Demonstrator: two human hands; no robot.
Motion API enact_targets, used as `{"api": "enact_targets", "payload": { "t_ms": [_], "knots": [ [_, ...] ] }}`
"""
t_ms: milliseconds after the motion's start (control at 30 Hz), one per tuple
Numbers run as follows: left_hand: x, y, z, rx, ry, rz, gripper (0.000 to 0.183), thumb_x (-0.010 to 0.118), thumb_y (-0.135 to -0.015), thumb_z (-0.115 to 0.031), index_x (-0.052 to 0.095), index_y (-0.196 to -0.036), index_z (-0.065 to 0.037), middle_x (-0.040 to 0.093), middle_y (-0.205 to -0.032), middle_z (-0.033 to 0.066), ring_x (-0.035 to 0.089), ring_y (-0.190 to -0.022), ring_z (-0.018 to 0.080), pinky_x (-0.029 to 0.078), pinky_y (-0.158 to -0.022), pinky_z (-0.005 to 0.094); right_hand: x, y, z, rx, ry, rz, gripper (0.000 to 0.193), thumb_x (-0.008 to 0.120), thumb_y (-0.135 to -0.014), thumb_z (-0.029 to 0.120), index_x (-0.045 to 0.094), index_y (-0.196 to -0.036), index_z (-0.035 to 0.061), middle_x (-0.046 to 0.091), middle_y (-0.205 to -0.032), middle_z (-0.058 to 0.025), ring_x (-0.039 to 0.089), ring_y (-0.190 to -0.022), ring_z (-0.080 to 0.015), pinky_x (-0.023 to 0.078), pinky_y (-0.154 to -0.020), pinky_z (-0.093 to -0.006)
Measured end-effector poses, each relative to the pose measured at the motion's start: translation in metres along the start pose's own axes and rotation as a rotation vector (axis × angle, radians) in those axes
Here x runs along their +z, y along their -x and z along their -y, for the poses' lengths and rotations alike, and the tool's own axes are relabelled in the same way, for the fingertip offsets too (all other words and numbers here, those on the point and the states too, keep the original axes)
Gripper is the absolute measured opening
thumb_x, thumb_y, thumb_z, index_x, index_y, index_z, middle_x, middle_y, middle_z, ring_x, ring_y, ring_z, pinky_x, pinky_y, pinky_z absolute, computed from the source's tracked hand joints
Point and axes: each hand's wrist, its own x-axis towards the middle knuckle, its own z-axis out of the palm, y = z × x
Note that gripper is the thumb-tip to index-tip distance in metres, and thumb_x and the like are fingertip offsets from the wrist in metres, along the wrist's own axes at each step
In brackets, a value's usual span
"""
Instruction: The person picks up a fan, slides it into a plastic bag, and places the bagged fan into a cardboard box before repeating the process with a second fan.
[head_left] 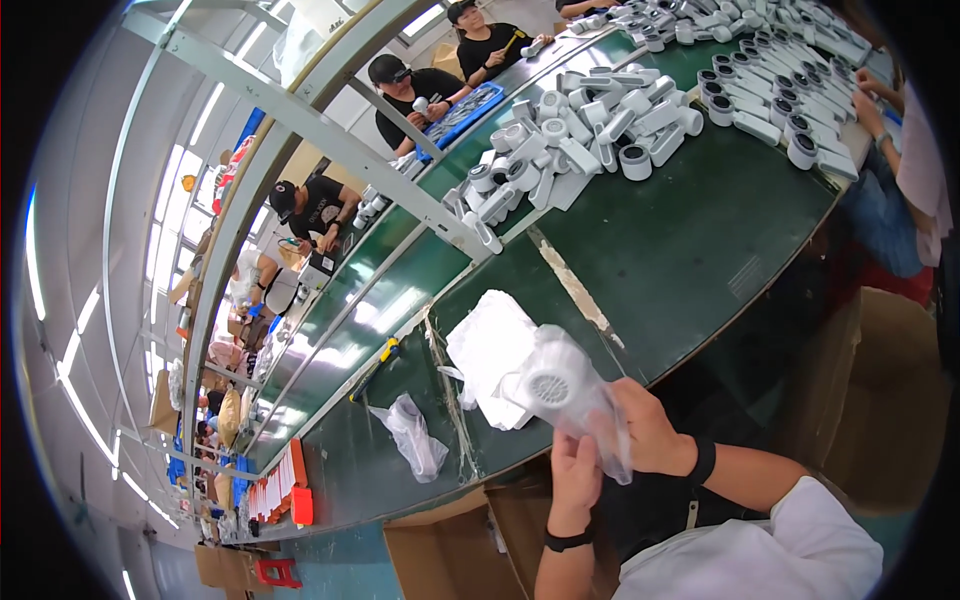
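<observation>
A white handheld device with a round grilled head (548, 388), resembling a small handheld fan, is inside a clear plastic bag (603, 425) over the table's near edge. My left hand (575, 472) has its fingers closed on the bag's lower part. My right hand (648, 430) grips the bag and device from the right side, with some fingers hidden. Just beyond the device lies a stack of white plastic bags (488, 345), partly covered by it. Left of the stack, a crumpled clear bag (414, 438) rests on the green table; its contents are unclear.
Many white devices lie heaped (580, 135) at the table's far side, with others in rows (775, 95) at the right. A yellow-black screwdriver (376, 368) lies at left. Cardboard boxes (450, 548) stand below the edge. A metal frame (330, 130) crosses left; co-workers (410, 100) sit opposite.
</observation>
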Motion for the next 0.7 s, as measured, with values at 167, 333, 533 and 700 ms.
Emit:
{"api": "enact_targets", "payload": {
  "t_ms": [167, 333, 533, 700],
  "knots": [
    [0.006, -0.001, 0.001, -0.053, 0.164, 0.005, 0.044, 0.06, -0.095, -0.022, 0.042, -0.131, -0.005, 0.059, -0.12, 0.0098, 0.061, -0.102, 0.0241, 0.05, -0.087, 0.0371, 0.0, -0.003, -0.008, 0.069, -0.07, -0.162, 0.02, 0.067, -0.087, 0.014, 0.064, -0.101, 0.0001, 0.059, -0.082, -0.0107, 0.058, -0.067, -0.018, 0.046, -0.059, -0.0271],
    [-0.014, 0.001, -0.018, -0.01, 0.252, 0.113, 0.047, 0.058, -0.095, -0.029, 0.041, -0.132, -0.006, 0.058, -0.119, 0.0131, 0.061, -0.094, 0.0267, 0.051, -0.066, 0.0386, -0.021, 0.005, -0.02, 0.168, -0.153, 0.007, 0.009, 0.074, -0.079, 0.005, 0.069, -0.085, 0.0012, 0.062, -0.07, -0.005, 0.055, -0.058, -0.01, 0.043, -0.053, -0.0241],
    [-0.064, 0.016, -0.07, 0.385, 0.08, -0.288, 0.047, 0.061, -0.093, -0.016, 0.039, -0.134, -0.005, 0.055, -0.12, 0.0141, 0.062, -0.093, 0.0296, 0.056, -0.06, 0.0398, -0.035, -0.002, -0.018, 0.173, -0.109, 0.083, 0.008, 0.073, -0.079, 0.005, 0.069, -0.086, -0.0001, 0.064, -0.07, -0.0063, 0.055, -0.056, -0.009, 0.043, -0.051, -0.0233],
    [-0.141, 0.044, -0.146, 0.482, -0.688, -1.076, 0.037, 0.064, -0.088, -0.005, 0.053, -0.123, 0.003, 0.063, -0.101, 0.0095, 0.063, -0.081, 0.0155, 0.052, -0.063, 0.0271, -0.039, -0.035, -0.052, 0.308, -0.096, 0.121, 0.014, 0.07, -0.083, 0.01, 0.068, -0.089, -0.0015, 0.064, -0.068, -0.006, 0.056, -0.055, -0.0088, 0.044, -0.052, -0.0224]
  ]
}}
